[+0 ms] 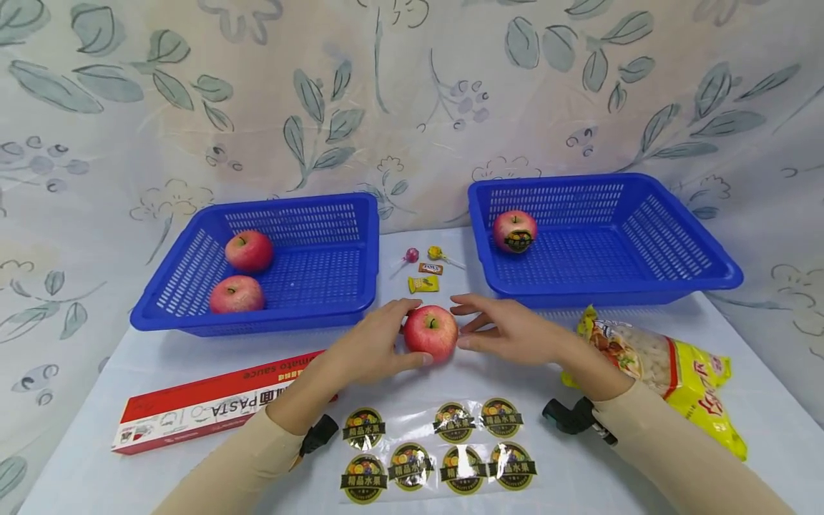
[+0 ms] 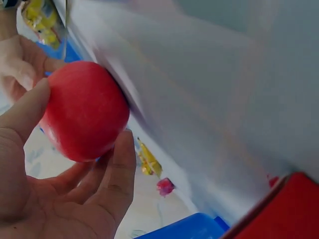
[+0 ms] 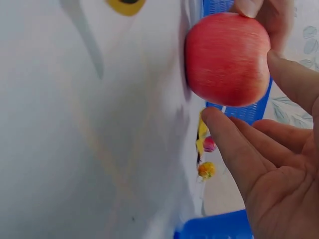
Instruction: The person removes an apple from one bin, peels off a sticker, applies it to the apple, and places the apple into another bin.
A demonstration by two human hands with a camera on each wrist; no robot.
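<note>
A pale table [image 1: 740, 429] under a leaf-printed backdrop carries two blue slatted baskets: the left basket [image 1: 322, 286] holds two red apples [image 1: 248, 250], the right basket [image 1: 676, 250] one stickered apple [image 1: 514, 231] near its back left corner. Along the front left lies a red pasta box [image 1: 193, 411], and at the right a yellow snack bag [image 1: 682, 372] rests just beside the right forearm. A clear sheet of round fruit stickers [image 1: 438, 450] lies flat at the near edge between the two sleeves (seven labels show on it). Between the baskets sit two lollipops [image 1: 412, 255] and two small wrapped candies [image 1: 423, 284]. At the centre, just in front of those candies, the red apple [image 1: 430, 332] stands on the table, stem up. The left hand [image 1: 367, 350] cups it, thumb and fingers curled round its left side and gripping it. The right hand [image 1: 508, 330] lies beside the apple's right side with fingers straight and relaxed, fingertips [image 3: 214, 117] at the skin.
</note>
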